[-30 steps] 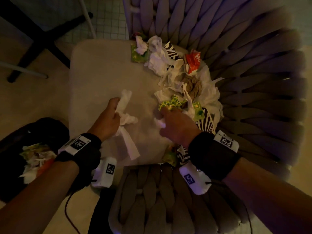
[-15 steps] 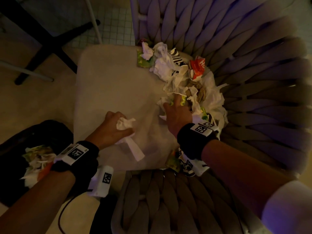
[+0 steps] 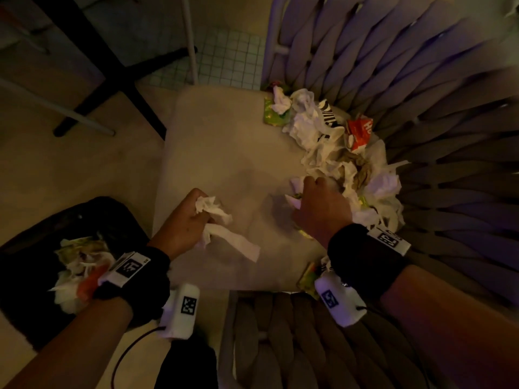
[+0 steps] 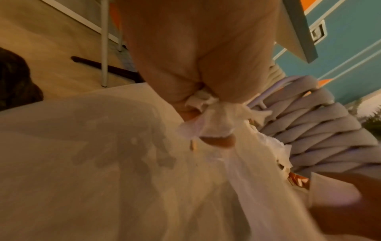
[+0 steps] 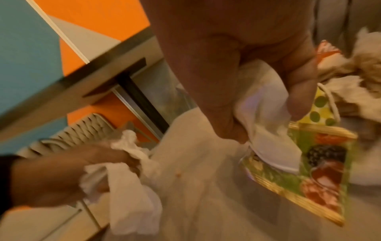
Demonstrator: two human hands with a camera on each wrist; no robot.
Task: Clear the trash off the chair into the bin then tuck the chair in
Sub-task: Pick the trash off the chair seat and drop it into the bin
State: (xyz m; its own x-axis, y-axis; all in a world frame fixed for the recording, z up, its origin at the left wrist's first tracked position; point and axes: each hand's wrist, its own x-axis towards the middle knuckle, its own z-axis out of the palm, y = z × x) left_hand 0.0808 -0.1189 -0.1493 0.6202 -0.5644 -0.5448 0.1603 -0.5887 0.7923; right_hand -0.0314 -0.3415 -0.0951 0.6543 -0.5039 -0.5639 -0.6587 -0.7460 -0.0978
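A beige seat cushion (image 3: 224, 153) of a woven-back chair (image 3: 421, 80) carries a heap of trash (image 3: 331, 141) along its right side: white tissues, a red wrapper (image 3: 361, 130), green and zebra-striped packets. My left hand (image 3: 191, 217) grips a crumpled white tissue (image 3: 222, 226) above the cushion's front left, a strip trailing down (image 4: 218, 124). My right hand (image 3: 317, 206) is curled round a white napkin (image 5: 266, 117) and a green fruit-print packet (image 5: 305, 163) at the heap's near edge. The black bin (image 3: 64, 265), holding trash, stands on the floor at the left.
A black table base (image 3: 112, 80) and a thin white leg (image 3: 189, 37) stand on the floor beyond the cushion. The chair's woven armrest (image 3: 295, 346) runs along the near edge. A small green packet (image 3: 309, 279) lies at the cushion's front right corner.
My left hand has bunched the tissue tighter and drawn it toward the bin side. My right hand reached into the heap, then pulled back a little with a napkin and packet in its grip.
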